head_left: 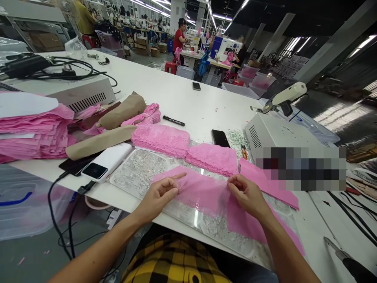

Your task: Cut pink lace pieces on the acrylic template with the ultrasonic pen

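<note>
A pink lace piece (203,192) lies spread on the clear sheet (138,173) at the near edge of the tabletop (176,94). The left hand (159,194) rests on the lace's left end over the sheet, forefinger stretched out, the other fingers curled and gripping nothing. The right hand (247,194) has its fingers pinched shut on the lace's upper edge, toward the sheet's right side. The lace looks thin and stretchy, so a pull from the right hand against so light a press could skew it or snag the open weave. More pink lace (244,226) lies under the right wrist and might lift along with it. Two lace stacks (165,139) sit along the sheet's far edge, near enough for a sweeping wrist to topple.
</note>
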`<act>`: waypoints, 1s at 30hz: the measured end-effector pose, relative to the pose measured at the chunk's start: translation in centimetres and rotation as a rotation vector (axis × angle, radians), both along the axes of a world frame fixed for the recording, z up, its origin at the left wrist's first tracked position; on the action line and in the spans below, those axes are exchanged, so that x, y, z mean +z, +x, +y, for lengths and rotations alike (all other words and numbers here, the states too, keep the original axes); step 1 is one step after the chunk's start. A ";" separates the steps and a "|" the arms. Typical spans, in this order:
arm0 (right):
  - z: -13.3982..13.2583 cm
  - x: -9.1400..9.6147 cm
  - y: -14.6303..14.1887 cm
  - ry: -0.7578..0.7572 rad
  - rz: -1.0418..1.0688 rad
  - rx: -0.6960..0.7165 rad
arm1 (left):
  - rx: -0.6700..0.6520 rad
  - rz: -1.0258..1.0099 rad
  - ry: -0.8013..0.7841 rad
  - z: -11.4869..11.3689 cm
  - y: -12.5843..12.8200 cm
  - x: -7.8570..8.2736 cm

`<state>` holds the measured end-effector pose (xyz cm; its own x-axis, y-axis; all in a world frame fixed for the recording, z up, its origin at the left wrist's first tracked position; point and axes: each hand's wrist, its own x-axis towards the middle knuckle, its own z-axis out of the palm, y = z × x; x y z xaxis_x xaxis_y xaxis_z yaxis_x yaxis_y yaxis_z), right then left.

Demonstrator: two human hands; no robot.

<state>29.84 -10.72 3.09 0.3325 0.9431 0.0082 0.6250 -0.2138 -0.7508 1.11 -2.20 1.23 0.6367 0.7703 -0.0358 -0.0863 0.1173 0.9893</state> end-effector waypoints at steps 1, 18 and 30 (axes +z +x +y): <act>0.0 0.3 0.1 -0.005 0.039 0.009 | -0.009 0.002 0.008 0.0 -0.2 -0.2; 1.9 0.2 -1.9 -0.131 0.390 -0.042 | 0.036 -0.023 0.066 1.9 -1.3 0.2; -3.3 -0.6 -4.6 0.109 -0.217 0.325 | -0.112 0.427 0.814 2.8 -2.8 0.8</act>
